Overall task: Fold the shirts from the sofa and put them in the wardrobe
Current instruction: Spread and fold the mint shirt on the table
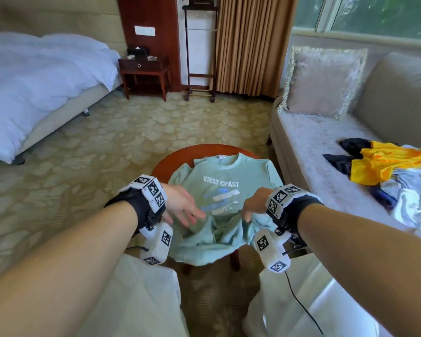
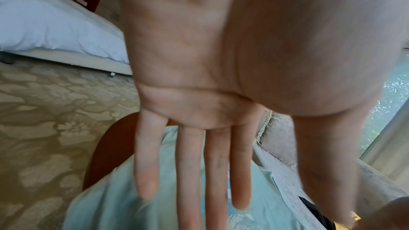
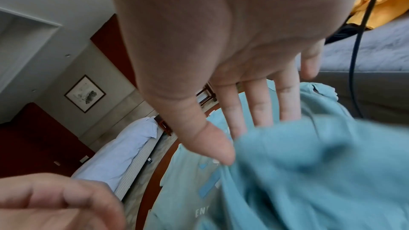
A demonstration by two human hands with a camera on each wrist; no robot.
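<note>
A light teal T-shirt [image 1: 229, 173] [image 2: 110, 207] [image 3: 309, 172] with white lettering lies face up on a round red-brown table [image 1: 180, 156] [image 2: 106, 146] [image 3: 152, 181]; its hem hangs over the near edge. My right hand [image 1: 253, 203] [image 3: 221, 76] pinches a bunched fold of the lower hem between thumb and fingers and holds it raised. My left hand [image 1: 187, 210] [image 2: 199, 93] hovers flat over the shirt's lower left part, fingers straight, holding nothing. On the sofa [image 1: 314, 142] to the right lies a heap of more shirts [image 1: 387, 164], yellow, dark and pale.
A bed [image 1: 34, 81] with white covers stands at the left, a dark nightstand [image 1: 144, 69] and a valet stand [image 1: 199, 57] at the back by brown curtains. A fringed cushion [image 1: 323, 81] leans on the sofa. My knees in white trousers [image 1: 144, 300] are under the table's near edge.
</note>
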